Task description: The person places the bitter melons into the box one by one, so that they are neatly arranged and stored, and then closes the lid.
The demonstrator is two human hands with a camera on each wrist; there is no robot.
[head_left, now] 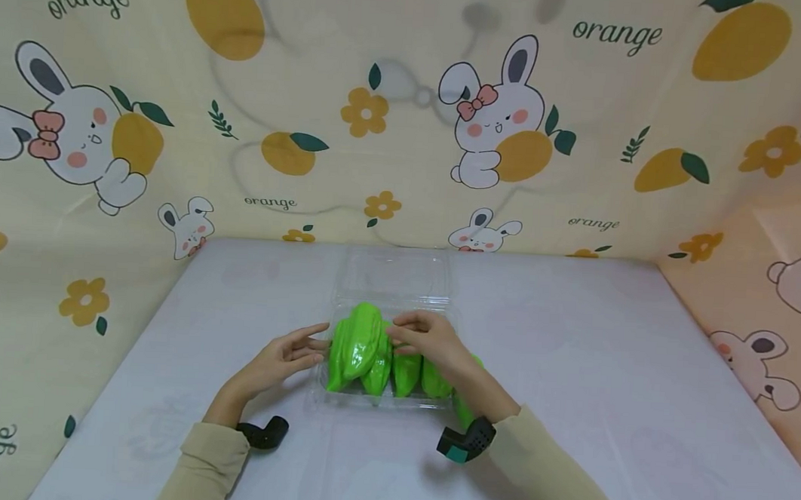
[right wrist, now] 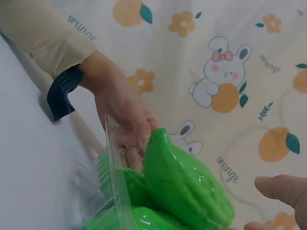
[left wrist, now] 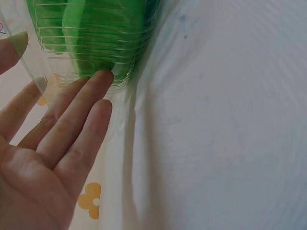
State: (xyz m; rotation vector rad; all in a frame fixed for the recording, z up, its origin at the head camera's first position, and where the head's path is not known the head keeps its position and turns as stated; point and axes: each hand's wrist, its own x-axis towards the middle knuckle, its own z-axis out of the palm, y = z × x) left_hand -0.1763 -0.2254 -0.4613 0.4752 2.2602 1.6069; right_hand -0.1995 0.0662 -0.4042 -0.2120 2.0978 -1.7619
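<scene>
A clear plastic box (head_left: 355, 400) stands with its hinged lid (head_left: 395, 274) folded back. Several glossy, bright green pieces with tapered ends, like toy vegetables, lie in it; one such green piece (head_left: 362, 342) rests on top of others at the left. Beside the box wall is my left hand (head_left: 277, 361), fingers extended, fingertips at the ridged plastic in the left wrist view. My right hand (head_left: 436, 342) reaches over the box, its fingers near the top piece's right side. In the right wrist view a gap shows between those fingers (right wrist: 283, 188) and that piece.
Another green piece (head_left: 463, 412) lies partly hidden beneath the right forearm, at the box's right side. The box is on a white-covered table (head_left: 572, 350). Behind it rises a cream cloth (head_left: 405, 167) printed with rabbits and oranges.
</scene>
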